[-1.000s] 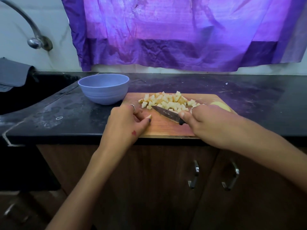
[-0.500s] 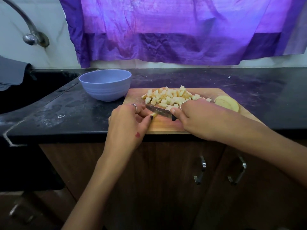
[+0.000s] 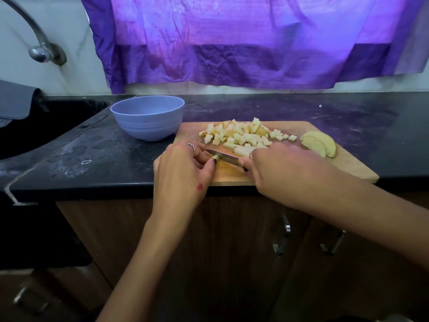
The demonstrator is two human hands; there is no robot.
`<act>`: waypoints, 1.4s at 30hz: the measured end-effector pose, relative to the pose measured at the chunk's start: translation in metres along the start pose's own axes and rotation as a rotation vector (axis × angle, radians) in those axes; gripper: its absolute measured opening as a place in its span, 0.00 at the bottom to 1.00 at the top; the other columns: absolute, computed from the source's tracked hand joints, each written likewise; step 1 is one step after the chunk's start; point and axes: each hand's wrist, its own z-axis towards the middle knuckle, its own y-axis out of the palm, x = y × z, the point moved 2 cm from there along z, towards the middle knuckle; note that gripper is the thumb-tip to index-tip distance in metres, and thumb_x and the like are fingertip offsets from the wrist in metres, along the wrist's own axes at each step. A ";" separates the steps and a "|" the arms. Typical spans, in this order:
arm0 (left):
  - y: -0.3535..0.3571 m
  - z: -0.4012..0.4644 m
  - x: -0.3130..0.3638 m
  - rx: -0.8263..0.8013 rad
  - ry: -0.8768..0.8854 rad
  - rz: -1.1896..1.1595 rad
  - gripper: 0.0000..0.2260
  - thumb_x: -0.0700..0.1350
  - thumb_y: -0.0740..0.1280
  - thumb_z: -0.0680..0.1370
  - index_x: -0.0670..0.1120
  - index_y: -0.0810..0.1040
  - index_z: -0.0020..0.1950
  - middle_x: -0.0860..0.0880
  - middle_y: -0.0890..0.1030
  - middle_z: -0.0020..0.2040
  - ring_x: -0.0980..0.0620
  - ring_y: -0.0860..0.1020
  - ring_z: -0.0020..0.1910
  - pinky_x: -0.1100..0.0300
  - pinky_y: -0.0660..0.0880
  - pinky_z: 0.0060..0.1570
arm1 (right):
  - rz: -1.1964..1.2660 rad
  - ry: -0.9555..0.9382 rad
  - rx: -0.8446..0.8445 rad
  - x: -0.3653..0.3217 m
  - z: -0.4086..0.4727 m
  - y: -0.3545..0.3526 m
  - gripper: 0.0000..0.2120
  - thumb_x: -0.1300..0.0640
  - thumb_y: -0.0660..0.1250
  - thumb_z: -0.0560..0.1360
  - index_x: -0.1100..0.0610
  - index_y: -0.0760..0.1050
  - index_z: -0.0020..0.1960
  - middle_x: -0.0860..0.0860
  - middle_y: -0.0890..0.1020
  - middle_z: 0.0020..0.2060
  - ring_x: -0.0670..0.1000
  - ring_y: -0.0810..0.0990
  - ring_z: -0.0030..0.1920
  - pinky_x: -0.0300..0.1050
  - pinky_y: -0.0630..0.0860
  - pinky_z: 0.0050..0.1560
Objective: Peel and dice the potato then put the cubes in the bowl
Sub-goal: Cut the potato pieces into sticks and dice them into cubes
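A wooden cutting board (image 3: 348, 168) lies on the black counter. A heap of potato cubes (image 3: 243, 134) sits at its far middle, and two potato slices (image 3: 319, 142) lie at its right. My right hand (image 3: 285, 168) grips a small knife (image 3: 226, 157) by the handle, blade pointing left. My left hand (image 3: 183, 168) pinches a thin potato piece (image 3: 215, 157) against the board, right at the blade. The empty blue bowl (image 3: 148, 117) stands just left of the board.
A dark sink (image 3: 46, 126) with a curved tap (image 3: 39, 51) is at the left. A grey cloth (image 3: 16, 99) hangs over its edge. Purple fabric (image 3: 255, 40) covers the wall behind. Cabinet doors with metal handles (image 3: 282, 238) are below the counter.
The knife and both hands have come together at the board's near left, and the blade now meets the small potato piece under my left fingers. The view has shifted slightly.
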 end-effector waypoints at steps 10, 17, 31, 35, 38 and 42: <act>-0.004 -0.001 0.002 0.002 0.014 0.012 0.15 0.47 0.73 0.73 0.57 0.72 0.30 0.61 0.74 0.44 0.51 0.75 0.53 0.44 0.71 0.58 | 0.029 -0.028 0.066 0.002 -0.004 0.002 0.19 0.42 0.47 0.82 0.52 0.70 0.46 0.49 0.72 0.35 0.47 0.74 0.35 0.44 0.69 0.35; -0.003 0.001 -0.003 0.003 0.006 0.037 0.16 0.50 0.73 0.73 0.57 0.70 0.30 0.54 0.72 0.47 0.50 0.73 0.54 0.43 0.70 0.59 | 0.137 -0.013 0.080 0.000 0.008 -0.005 0.20 0.43 0.48 0.82 0.51 0.63 0.35 0.51 0.72 0.33 0.48 0.73 0.34 0.48 0.72 0.41; 0.005 -0.001 -0.008 0.074 0.080 0.109 0.06 0.46 0.72 0.73 0.46 0.82 0.38 0.53 0.73 0.48 0.48 0.72 0.54 0.45 0.71 0.55 | -0.099 -0.026 0.012 -0.020 0.012 0.000 0.15 0.52 0.56 0.82 0.49 0.56 0.38 0.50 0.67 0.35 0.48 0.67 0.32 0.42 0.62 0.30; 0.005 -0.004 -0.005 0.120 0.114 0.117 0.07 0.45 0.72 0.74 0.45 0.81 0.37 0.54 0.71 0.44 0.48 0.72 0.50 0.48 0.71 0.52 | -0.088 0.004 0.008 -0.011 -0.006 0.001 0.10 0.49 0.53 0.83 0.47 0.59 0.43 0.50 0.68 0.36 0.48 0.71 0.35 0.45 0.69 0.36; 0.003 -0.003 -0.008 0.090 0.126 0.140 0.08 0.46 0.71 0.75 0.44 0.83 0.40 0.52 0.74 0.46 0.48 0.72 0.52 0.50 0.71 0.53 | -0.079 0.047 0.079 0.001 -0.017 -0.002 0.15 0.45 0.50 0.82 0.51 0.68 0.45 0.50 0.73 0.39 0.51 0.76 0.40 0.46 0.73 0.38; -0.004 -0.006 -0.010 0.074 0.147 0.106 0.08 0.47 0.71 0.76 0.43 0.85 0.48 0.51 0.77 0.55 0.57 0.68 0.54 0.70 0.61 0.49 | 0.047 0.066 0.112 0.003 -0.022 -0.007 0.20 0.43 0.47 0.82 0.52 0.72 0.47 0.50 0.74 0.36 0.51 0.75 0.38 0.47 0.73 0.40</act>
